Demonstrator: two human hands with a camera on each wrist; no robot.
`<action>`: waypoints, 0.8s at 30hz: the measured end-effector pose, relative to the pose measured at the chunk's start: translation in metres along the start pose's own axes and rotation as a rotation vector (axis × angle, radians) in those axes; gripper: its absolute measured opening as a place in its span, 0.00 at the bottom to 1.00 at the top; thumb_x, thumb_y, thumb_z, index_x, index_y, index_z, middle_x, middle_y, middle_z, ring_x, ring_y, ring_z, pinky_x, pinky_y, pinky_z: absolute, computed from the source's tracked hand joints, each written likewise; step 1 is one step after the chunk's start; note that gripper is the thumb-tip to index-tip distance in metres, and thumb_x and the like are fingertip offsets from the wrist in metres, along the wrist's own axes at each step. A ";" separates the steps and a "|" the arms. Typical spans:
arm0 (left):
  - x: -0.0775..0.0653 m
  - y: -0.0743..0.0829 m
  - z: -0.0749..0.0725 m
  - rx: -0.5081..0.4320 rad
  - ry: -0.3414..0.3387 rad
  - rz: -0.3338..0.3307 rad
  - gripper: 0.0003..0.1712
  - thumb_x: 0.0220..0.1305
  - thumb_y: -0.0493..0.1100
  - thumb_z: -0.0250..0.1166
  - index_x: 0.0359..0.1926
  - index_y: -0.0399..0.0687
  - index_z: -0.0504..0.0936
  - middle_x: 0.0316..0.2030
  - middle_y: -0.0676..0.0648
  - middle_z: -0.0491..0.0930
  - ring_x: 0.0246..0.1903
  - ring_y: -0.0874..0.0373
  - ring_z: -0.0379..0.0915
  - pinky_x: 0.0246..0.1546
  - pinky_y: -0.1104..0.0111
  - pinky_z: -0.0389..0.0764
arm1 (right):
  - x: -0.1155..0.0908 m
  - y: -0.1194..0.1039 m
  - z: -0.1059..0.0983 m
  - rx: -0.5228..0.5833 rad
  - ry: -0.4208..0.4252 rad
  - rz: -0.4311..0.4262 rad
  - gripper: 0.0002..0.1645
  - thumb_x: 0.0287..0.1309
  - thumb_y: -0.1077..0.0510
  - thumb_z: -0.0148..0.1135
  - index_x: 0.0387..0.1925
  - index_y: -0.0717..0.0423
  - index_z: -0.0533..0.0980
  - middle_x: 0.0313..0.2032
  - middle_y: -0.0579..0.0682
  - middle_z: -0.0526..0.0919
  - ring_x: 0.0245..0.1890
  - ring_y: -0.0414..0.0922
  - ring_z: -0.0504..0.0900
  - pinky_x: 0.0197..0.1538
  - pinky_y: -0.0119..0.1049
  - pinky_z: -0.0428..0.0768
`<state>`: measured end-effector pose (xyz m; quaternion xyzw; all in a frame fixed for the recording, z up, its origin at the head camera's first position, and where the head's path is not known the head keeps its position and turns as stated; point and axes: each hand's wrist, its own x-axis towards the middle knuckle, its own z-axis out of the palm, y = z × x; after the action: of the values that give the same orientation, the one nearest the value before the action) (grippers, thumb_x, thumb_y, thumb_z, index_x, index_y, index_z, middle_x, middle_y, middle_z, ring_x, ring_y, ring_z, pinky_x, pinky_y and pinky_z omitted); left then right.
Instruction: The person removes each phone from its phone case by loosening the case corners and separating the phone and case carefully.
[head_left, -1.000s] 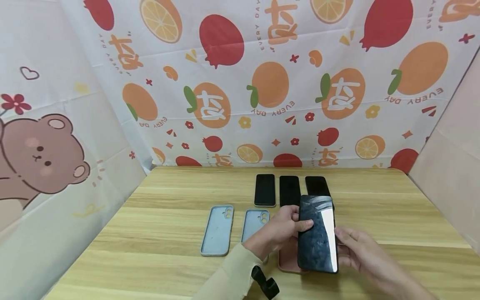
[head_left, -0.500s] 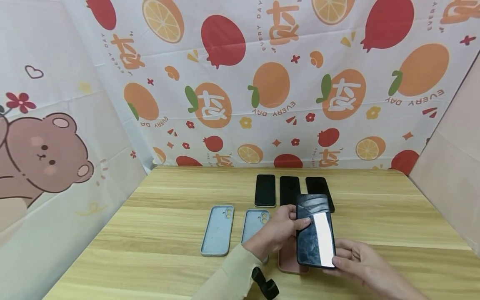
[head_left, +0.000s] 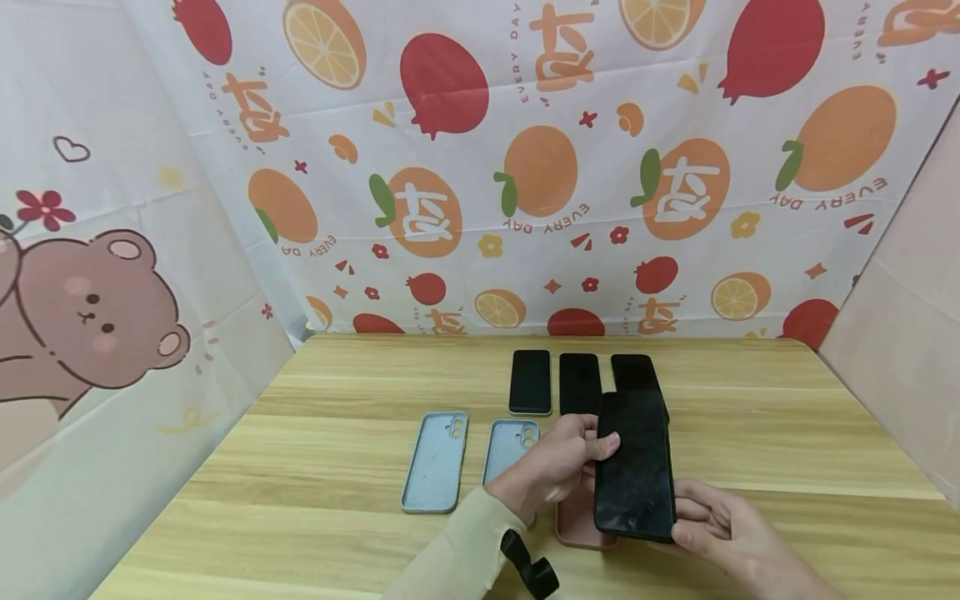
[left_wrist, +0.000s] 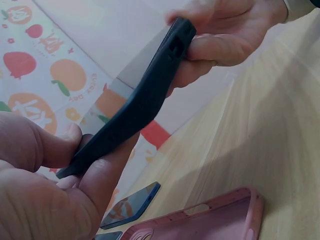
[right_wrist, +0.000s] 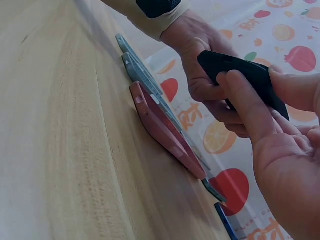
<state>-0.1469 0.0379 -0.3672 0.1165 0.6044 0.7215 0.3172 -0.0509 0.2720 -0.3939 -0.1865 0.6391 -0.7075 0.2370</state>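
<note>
A phone in a dark case is held up over the table with its black screen facing up. In the head view my left hand grips its left side, thumb over the screen and fingers underneath. My right hand pinches the lower right corner. From the left wrist view, the case's dark edge shows a port cutout at the end by the right hand. Partly hidden below the phone, a pink phone case lies with its hollow side up. The right wrist view shows the dark case between both hands.
Two light blue phone cases lie to the left, the nearer one partly behind the left wrist. Farther back are three black phones in a row, the right one overlapped by the held phone. A fruit-print cloth hangs behind the table.
My right hand has slid down from the phone's right side to its lower right corner. The phone has tilted, and the bright reflection on its screen is gone. The left hand keeps its grip.
</note>
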 end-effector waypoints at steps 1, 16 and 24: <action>0.000 0.000 0.000 -0.006 0.002 0.000 0.13 0.74 0.41 0.56 0.52 0.37 0.74 0.35 0.47 0.85 0.30 0.59 0.85 0.34 0.65 0.87 | 0.000 0.000 0.001 -0.001 0.007 0.008 0.34 0.77 0.62 0.40 0.70 0.81 0.44 0.64 0.51 0.77 0.63 0.40 0.76 0.59 0.31 0.78; -0.002 0.002 0.000 -0.016 0.001 -0.008 0.14 0.72 0.41 0.59 0.53 0.38 0.75 0.42 0.41 0.87 0.35 0.55 0.86 0.37 0.63 0.87 | 0.000 0.004 -0.004 0.074 -0.058 -0.035 0.25 0.74 0.67 0.40 0.69 0.66 0.59 0.64 0.52 0.77 0.62 0.43 0.77 0.61 0.33 0.78; 0.000 0.000 0.000 0.045 0.009 -0.039 0.15 0.70 0.42 0.62 0.53 0.40 0.76 0.41 0.43 0.87 0.39 0.50 0.87 0.38 0.61 0.87 | 0.001 0.015 -0.012 0.080 -0.043 -0.054 0.32 0.74 0.67 0.40 0.73 0.72 0.46 0.64 0.43 0.76 0.63 0.41 0.77 0.60 0.33 0.79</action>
<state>-0.1469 0.0375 -0.3675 0.1086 0.6238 0.7020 0.3260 -0.0569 0.2798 -0.4105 -0.2093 0.5999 -0.7344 0.2387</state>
